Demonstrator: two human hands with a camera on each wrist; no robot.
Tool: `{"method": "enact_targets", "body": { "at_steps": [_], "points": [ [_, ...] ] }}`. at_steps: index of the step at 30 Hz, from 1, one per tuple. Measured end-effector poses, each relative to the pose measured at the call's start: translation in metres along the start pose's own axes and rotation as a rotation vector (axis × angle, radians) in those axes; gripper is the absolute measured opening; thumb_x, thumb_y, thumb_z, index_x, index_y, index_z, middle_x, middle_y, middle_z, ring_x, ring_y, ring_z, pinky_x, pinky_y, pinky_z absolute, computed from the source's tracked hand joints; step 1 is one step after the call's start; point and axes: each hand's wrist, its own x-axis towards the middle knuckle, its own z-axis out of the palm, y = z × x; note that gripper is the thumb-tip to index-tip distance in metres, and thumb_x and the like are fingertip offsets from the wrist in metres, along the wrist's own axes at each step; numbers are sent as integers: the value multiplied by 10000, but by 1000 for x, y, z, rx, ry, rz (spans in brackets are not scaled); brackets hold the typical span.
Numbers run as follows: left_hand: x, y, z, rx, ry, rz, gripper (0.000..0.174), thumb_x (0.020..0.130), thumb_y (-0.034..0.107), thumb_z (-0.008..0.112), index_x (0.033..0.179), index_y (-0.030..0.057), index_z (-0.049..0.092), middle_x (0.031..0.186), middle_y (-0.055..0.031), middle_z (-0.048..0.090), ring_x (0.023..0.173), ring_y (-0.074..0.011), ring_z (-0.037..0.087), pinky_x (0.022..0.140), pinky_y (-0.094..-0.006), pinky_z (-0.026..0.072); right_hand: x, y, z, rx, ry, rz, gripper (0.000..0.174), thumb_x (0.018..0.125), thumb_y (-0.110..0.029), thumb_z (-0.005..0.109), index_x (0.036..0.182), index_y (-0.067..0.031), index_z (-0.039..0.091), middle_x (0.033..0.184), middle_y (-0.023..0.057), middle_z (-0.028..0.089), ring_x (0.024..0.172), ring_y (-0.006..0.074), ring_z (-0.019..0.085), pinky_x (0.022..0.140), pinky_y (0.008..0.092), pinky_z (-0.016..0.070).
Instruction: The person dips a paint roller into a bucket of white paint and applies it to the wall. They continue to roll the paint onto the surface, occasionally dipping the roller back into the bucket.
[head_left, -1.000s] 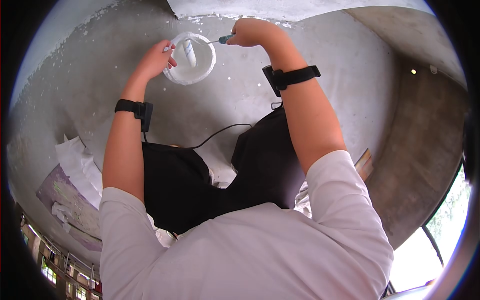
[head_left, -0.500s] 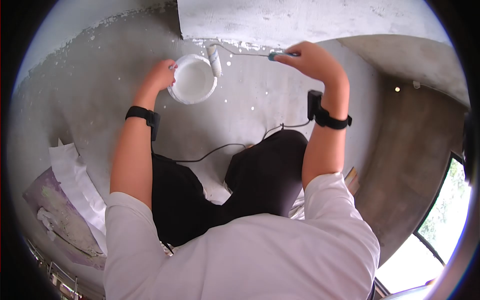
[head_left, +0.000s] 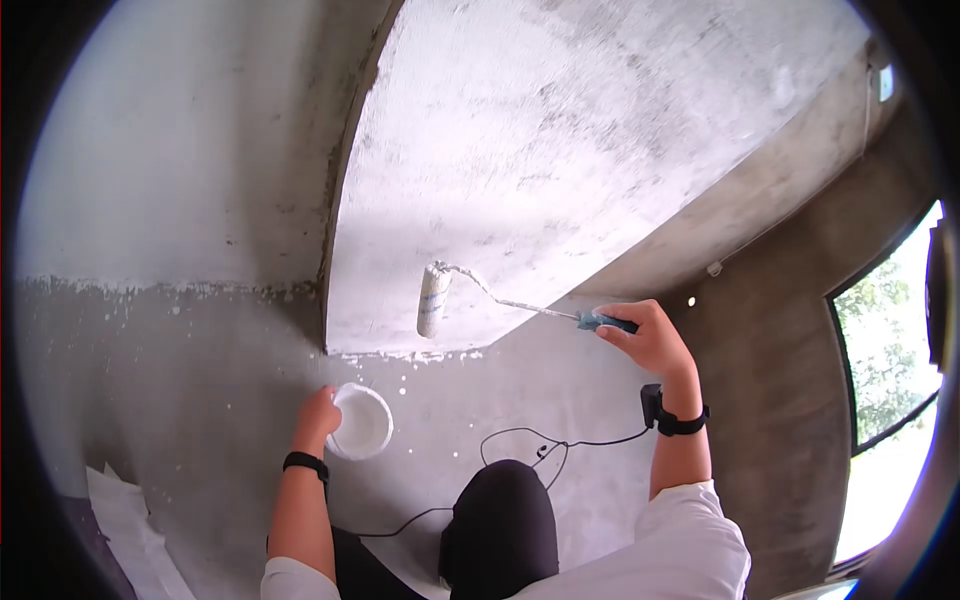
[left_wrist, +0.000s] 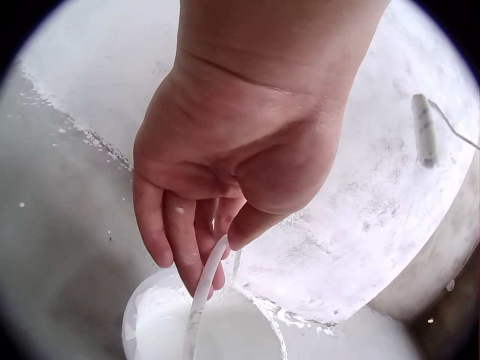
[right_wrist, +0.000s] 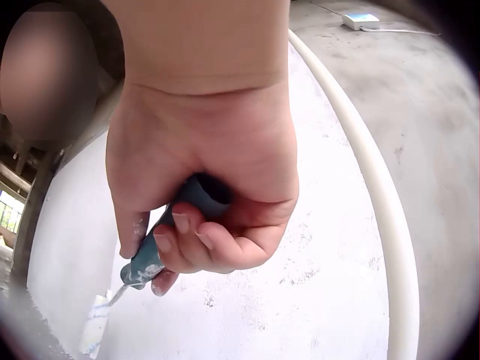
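In the head view my right hand (head_left: 655, 340) grips the dark teal handle of a paint roller (head_left: 434, 300), whose white sleeve is in front of the whitish wall panel (head_left: 480, 180); whether it touches is unclear. The right wrist view shows my fingers curled round the handle (right_wrist: 150, 251), with the roller sleeve (right_wrist: 94, 326) at lower left. My left hand (head_left: 318, 415) is at the left rim of a white bucket (head_left: 388, 425). In the left wrist view that hand (left_wrist: 232, 157) pinches the bucket's thin white handle (left_wrist: 199, 307) between thumb and fingers; white paint is inside.
Grey floor (head_left: 250, 450) with white specks lies round the bucket. A black cable (head_left: 600, 442) runs past my knee (head_left: 505, 520). White sheets (head_left: 135, 530) lie at lower left, and a window (head_left: 885, 370) is at the right. A pale pipe (right_wrist: 382, 202) crosses the right wrist view.
The roller has come out of the bucket and moved right and up to the front of the panel. The head view has tilted up. My left hand stays at the bucket.
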Motion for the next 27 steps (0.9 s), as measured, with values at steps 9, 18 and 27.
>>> {"method": "enact_targets", "body": {
  "at_steps": [9,18,27],
  "points": [
    [-1,16,4,-38,36,73,346,870,63,536,1202,67,631,1178,-201,662,1122,-371,617,943,-439,504,16,-64,-81,98,222,-57,354,946,-304,681,1047,35,703,659,-25,453,636,74,375,559,261,339],
    [2,11,4,-68,51,46,309,874,90,555,1171,92,642,1154,-181,678,1104,-363,630,925,-437,512,44,-96,-101,248,318,-171,373,995,-295,618,1126,48,683,620,-59,394,574,35,326,503,227,270],
    [8,-1,12,-47,19,63,320,855,80,570,1166,89,645,1149,-174,683,1100,-359,635,925,-431,513,53,-112,-115,250,382,-221,345,1016,-313,576,908,4,657,603,-56,403,556,32,332,498,221,284]
  ]
}}
